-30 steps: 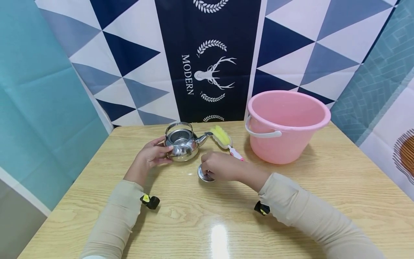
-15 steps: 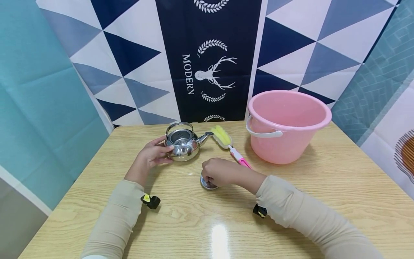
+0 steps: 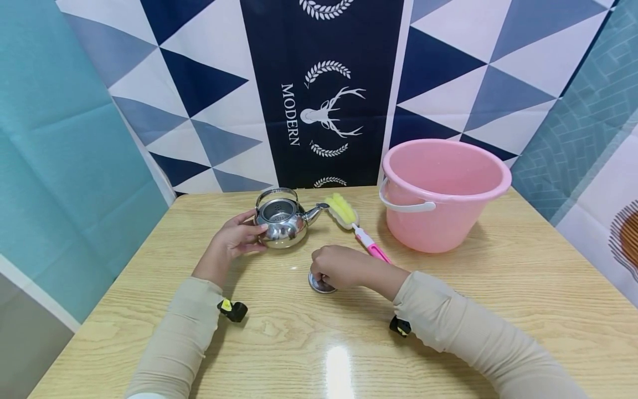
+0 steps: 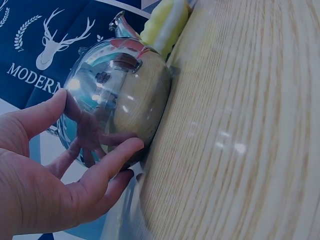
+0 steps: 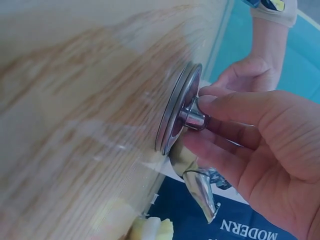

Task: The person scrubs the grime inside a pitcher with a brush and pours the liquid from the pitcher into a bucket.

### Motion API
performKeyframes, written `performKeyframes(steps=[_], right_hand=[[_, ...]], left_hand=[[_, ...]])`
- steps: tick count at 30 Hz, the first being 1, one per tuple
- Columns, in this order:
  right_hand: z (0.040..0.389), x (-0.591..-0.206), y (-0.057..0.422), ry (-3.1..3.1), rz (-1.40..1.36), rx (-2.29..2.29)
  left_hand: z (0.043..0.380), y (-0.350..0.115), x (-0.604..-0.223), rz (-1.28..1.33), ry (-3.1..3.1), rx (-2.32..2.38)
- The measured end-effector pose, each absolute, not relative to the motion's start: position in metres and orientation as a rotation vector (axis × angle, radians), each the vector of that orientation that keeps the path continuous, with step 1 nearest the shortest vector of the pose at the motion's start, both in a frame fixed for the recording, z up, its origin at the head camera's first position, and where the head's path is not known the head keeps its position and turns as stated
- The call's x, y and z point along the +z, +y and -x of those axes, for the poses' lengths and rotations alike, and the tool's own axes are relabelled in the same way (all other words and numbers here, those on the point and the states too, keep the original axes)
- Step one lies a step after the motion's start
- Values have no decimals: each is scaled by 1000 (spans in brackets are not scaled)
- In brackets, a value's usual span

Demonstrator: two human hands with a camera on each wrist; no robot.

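Note:
A shiny steel teapot (image 3: 285,233) stands on the wooden table without its lid, and a perforated strainer (image 3: 279,210) shows in its mouth. My left hand (image 3: 238,235) holds the pot's body from the left, thumb above and fingers lower along the curved side (image 4: 120,100). Closer to me, the round steel lid (image 5: 180,110) lies at the tabletop. My right hand (image 3: 344,265) pinches its knob (image 5: 196,120) between thumb and fingers. From above, that hand hides part of the lid.
A yellow sponge brush (image 3: 341,210) with a white and pink handle lies right of the spout. Behind my right hand stands a pink bucket (image 3: 428,227) with a white handle. Patterned cloth (image 3: 324,66) hangs behind the table (image 3: 279,343).
My right hand has brought the lid slightly toward me and to the right, then stayed there over the last half second. The left hand and teapot have not moved.

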State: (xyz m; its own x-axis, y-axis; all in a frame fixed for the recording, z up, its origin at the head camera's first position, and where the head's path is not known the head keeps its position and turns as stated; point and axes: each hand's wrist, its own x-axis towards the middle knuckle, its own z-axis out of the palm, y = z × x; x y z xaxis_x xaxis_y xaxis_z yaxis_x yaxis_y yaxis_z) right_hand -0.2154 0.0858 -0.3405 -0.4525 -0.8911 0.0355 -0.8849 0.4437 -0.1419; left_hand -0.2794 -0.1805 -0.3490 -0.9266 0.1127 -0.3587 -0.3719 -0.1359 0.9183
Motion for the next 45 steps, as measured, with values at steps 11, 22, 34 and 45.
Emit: performKeyframes(steps=[11, 22, 34, 45], right_hand=[[215, -338, 84, 2663, 1610, -171], [216, -326, 80, 2698, 1554, -124], [222, -316, 73, 2733, 1569, -110], [242, -302, 64, 2764, 1603, -103]], left_hand=[[279, -180, -349, 284, 1805, 2139], [280, -180, -350, 279, 1794, 2160], [280, -179, -351, 262, 1788, 2157], [279, -180, -351, 277, 1819, 2137]])
